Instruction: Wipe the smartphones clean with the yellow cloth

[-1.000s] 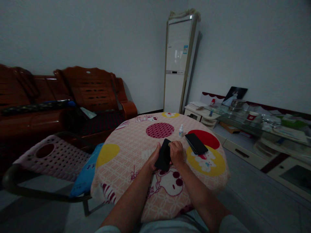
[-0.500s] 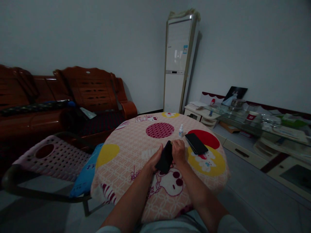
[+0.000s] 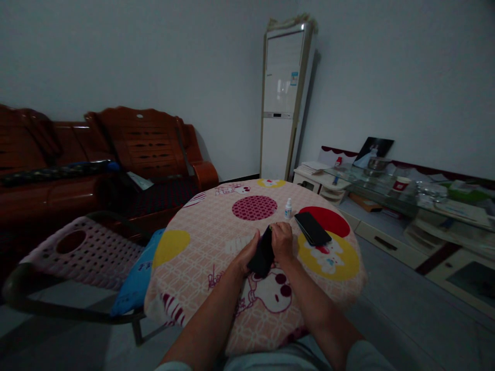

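Item (image 3: 262, 260); black; oblong; in left hand (image 3: 246, 254) and right hand (image 3: 282, 241)

Slim black oblong object (image 3: 262, 257), partly hidden by the right hand (image 3: 282, 241); small white plastic bottle (image 3: 288, 210), markings illegible; long white cabinet (image 3: 367, 236), cropped at right.

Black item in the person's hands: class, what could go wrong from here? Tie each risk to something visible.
1. The small white bottle stands upright just beyond the right hand, so a forward movement might tip it over.
2. The black item is held between the left hand and right hand; it could slip if either grip loosened.
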{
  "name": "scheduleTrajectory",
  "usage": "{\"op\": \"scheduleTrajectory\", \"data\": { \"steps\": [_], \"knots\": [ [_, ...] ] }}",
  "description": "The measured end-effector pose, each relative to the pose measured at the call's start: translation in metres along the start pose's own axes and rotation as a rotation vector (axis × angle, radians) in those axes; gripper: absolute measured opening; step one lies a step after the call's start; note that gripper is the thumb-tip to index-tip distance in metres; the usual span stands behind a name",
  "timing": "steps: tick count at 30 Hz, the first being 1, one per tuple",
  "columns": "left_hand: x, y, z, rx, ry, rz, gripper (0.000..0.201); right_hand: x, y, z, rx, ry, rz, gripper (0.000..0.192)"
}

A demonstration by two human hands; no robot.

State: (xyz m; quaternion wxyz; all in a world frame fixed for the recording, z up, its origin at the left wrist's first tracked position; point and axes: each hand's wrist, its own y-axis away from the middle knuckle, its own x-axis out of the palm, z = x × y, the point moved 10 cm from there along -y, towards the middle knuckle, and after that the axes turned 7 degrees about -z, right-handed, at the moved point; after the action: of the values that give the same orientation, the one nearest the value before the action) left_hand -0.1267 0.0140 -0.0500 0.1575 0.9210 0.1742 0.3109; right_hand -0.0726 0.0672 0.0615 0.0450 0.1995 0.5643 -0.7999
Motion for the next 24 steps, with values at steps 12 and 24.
{"op": "scheduleTrajectory", "data": {
  "steps": [12, 24],
  "knots": [
    [-0.003, 0.003, -0.009, 0.054, -0.012, -0.07, 0.065, 0.003, 0.003, 0.013, -0.039, -0.041, 0.025, 0.025],
    [-0.023, -0.007, -0.024, 0.142, 0.198, -0.125, 0.064, 0.016, 0.021, 0.057, -0.145, -0.188, 0.203, 0.024]
  ]
}}
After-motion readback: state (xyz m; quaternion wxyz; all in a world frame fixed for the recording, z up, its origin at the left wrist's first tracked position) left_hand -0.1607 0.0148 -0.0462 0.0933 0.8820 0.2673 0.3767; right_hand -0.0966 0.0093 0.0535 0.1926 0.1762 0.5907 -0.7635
